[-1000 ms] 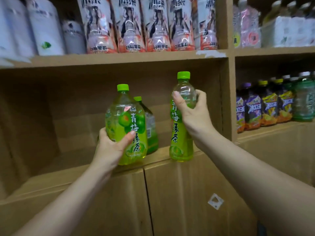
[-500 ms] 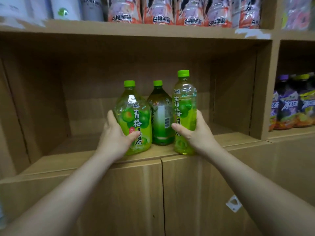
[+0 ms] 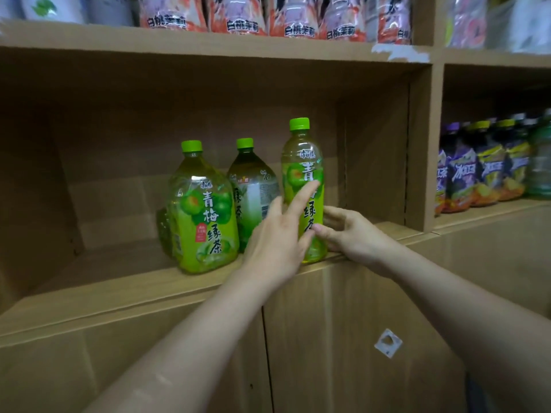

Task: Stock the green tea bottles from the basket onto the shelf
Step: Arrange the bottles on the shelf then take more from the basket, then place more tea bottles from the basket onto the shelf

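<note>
Three green tea bottles stand near the front edge of the wooden shelf (image 3: pixel 113 281). A wide bottle (image 3: pixel 205 213) is on the left, a darker wide bottle (image 3: pixel 253 186) stands behind it in the middle, and a tall slim bottle (image 3: pixel 302 162) is on the right. My left hand (image 3: pixel 277 234) is in front of the slim bottle with fingers straight, its index finger lying against the label. My right hand (image 3: pixel 351 234) sits at the bottle's lower right with loosely spread fingers touching its side. The basket is out of view.
The shelf above carries a row of peach-labelled bottles (image 3: pixel 238 16). A wooden divider (image 3: pixel 423 144) closes the compartment on the right, with purple and yellow drink bottles (image 3: pixel 483 171) beyond it. Cabinet doors (image 3: pixel 343 338) lie below the shelf. The compartment's left half holds nothing.
Both hands have let go of their bottles. My left hand moved right from the wide bottle to the slim bottle's front, and my right hand's fingers have spread off it.
</note>
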`<state>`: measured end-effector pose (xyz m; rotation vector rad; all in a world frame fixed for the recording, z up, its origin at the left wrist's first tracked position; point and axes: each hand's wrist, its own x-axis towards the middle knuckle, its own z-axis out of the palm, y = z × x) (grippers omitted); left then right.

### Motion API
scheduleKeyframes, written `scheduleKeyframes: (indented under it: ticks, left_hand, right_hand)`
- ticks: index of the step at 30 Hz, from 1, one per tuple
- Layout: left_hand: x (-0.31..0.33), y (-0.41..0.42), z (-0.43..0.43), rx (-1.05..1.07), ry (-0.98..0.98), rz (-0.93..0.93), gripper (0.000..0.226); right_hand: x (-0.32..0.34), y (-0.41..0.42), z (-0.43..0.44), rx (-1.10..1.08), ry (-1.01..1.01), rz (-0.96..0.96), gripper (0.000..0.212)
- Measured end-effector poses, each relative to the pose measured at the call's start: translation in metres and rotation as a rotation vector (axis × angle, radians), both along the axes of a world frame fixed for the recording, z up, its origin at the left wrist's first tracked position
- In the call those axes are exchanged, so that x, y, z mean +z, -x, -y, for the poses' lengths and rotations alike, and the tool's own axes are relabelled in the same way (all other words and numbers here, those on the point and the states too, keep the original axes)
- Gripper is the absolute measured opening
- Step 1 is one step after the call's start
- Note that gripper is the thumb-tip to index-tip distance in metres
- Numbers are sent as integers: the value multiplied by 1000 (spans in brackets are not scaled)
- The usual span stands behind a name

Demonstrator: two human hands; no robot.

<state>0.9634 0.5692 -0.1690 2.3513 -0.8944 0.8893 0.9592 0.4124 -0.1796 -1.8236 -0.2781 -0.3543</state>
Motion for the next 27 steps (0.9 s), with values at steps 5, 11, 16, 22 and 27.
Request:
scheduleKeyframes:
  ticks: [5,11,16,22,27]
  left_hand:
    - [0,-15,-3,142,-122,62,64]
    - [0,-17,-5,218,-179,-15,53]
    - [-3,9,9,235,-151,102,51]
    - [-65,90,91,-419,191,-100,15]
    - [-128,157,198,-607,149,-393,17]
  right_hand:
    - [4,-9,-12,-143,323,41,43]
    - [0,-10,-35,-382,609,-49,54]
    - [-4,74,21,-362,388,21,56]
    - [-27,216,146,-327,126,-140,13]
    - [-94,294,265,-596,224,-334,6]
